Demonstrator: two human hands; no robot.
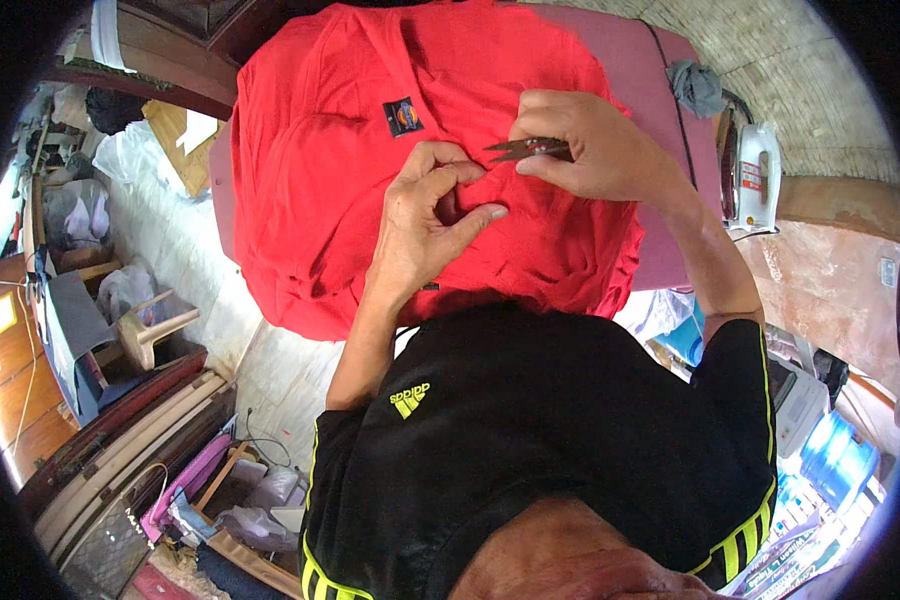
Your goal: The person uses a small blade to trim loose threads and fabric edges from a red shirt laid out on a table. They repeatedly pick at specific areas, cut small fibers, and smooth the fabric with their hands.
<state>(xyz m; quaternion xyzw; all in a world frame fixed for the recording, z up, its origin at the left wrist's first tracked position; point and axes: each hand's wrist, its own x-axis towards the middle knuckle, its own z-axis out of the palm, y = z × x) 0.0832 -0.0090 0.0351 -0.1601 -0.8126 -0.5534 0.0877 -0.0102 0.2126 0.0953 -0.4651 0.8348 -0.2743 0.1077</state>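
Note:
A red garment point(310, 190) lies bunched and wrinkled in front of me, with a small dark label point(403, 117) showing near its far middle. My left hand point(425, 205) is closed on a fold of the red cloth, its thumb and fingers curled near the middle. Just to its right, my right hand point(600, 148) grips a pair of thread snips point(528, 150). Their dark, pointed blades stand slightly apart and aim left, over the cloth close to my left fingertips. Whether the blades touch the cloth, I cannot tell.
Beneath the garment is a mauve padded board point(660, 210). A crumpled grey cloth point(695, 88) and a white clothes iron point(757, 175) sit at its right. Blue water bottles point(838, 460) stand at lower right. Long boards point(130, 450) and bagged items crowd the left.

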